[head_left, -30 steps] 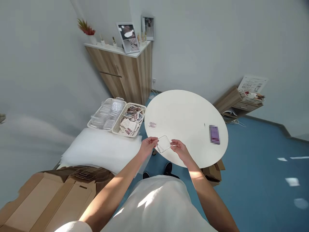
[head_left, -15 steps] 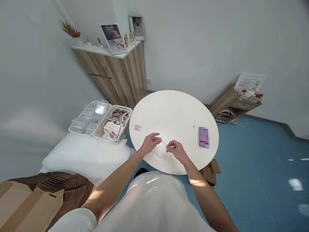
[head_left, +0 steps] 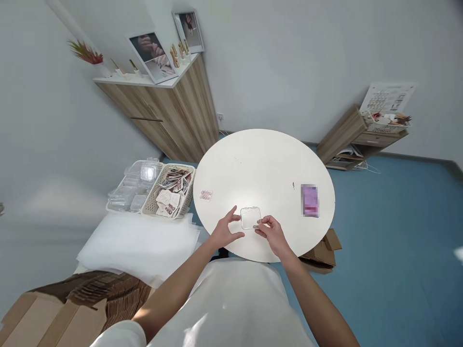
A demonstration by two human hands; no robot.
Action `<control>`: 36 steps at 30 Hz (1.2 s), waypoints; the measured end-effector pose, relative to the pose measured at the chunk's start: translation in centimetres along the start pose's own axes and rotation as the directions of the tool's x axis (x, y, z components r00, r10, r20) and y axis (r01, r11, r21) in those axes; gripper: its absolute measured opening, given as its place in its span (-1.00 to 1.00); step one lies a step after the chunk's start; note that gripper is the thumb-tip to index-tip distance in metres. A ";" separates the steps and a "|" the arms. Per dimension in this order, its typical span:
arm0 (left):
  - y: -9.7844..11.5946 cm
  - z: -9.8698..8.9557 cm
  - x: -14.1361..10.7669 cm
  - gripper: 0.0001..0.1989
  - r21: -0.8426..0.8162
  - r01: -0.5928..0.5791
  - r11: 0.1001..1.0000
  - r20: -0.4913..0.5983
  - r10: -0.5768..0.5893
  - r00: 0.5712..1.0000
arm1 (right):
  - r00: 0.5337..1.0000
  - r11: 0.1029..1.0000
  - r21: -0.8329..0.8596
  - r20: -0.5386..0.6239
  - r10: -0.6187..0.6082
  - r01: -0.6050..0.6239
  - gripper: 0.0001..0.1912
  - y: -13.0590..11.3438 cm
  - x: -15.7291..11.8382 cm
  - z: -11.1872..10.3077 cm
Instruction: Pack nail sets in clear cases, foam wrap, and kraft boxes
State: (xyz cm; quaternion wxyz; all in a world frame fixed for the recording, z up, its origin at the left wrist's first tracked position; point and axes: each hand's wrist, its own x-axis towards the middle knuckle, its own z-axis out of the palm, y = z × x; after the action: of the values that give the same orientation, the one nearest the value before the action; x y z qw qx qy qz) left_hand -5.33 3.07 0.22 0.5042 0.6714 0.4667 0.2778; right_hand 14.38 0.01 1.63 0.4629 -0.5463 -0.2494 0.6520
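Near the lower middle of the frame, I see a clear plastic case (head_left: 250,218) over the near part of the round white bench (head_left: 267,164). My right hand (head_left: 274,236) pinches its lower right corner between thumb and fingers. My left hand (head_left: 223,233) is partly open at its left side, thumb and forefinger spread apart; I cannot tell whether a fingertip touches the case. To the left on the bench lies a small pink-patterned sheet (head_left: 206,195), and toward the right edge a blurred purple item (head_left: 310,200) with a tiny dark object (head_left: 293,185) near it. At the left of the frame, a basket of clear boxes (head_left: 125,208) sits beside a basket of printed cards (head_left: 184,209), with white sheets (head_left: 137,246) below them and flattened cardboard boxes (head_left: 61,320) at the lower left.
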 end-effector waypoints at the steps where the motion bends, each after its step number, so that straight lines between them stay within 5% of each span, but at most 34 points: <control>1: 0.2 -0.1 0.3 -0.09 0.012 -0.027 1.000 0.019 0.027 0.999 | 1.000 1.000 -0.005 -0.007 -0.011 0.010 -0.72 -0.1 -0.3 0.4; 7: 0.3 -1.5 1.8 -0.18 -0.011 -0.137 0.991 0.134 0.137 0.981 | 0.992 0.994 -0.055 -0.074 -0.100 0.096 -0.72 0.4 -1.2 2.3; 12: 0.0 -2.6 2.0 -0.20 -0.149 -0.102 0.983 0.231 0.135 0.964 | 0.986 0.961 -0.223 0.003 -0.166 0.163 -0.71 0.7 -1.3 1.8; 17: 0.3 -2.8 2.7 -0.21 -0.268 -0.036 0.963 0.328 0.127 0.936 | 0.920 0.663 -0.640 0.233 -0.315 0.389 -0.46 -1.5 -1.8 0.9; 21: 0.7 -2.7 2.8 -0.16 -0.333 -0.003 0.943 0.343 0.124 0.931 | 0.879 0.518 -0.717 0.310 -0.362 0.466 -0.59 -2.6 -1.6 1.1; 30: 1.2 -2.2 1.9 -0.19 -0.366 0.004 0.931 0.295 0.112 0.949 | 0.837 0.569 -0.623 0.311 -0.450 0.537 -0.57 -2.3 -1.3 1.1; 36: 1.2 -1.8 1.3 -0.21 -0.376 0.018 0.926 0.286 0.097 0.953 | 0.897 0.761 -0.476 0.246 -0.366 0.441 -0.59 -3.2 -2.1 1.2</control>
State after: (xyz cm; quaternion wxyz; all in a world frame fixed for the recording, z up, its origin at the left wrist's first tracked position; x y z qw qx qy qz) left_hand -5.90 4.91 1.86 0.6819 0.6064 0.3097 0.2670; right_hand 14.28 -0.15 5.61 0.4089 -0.5373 -0.5595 0.4808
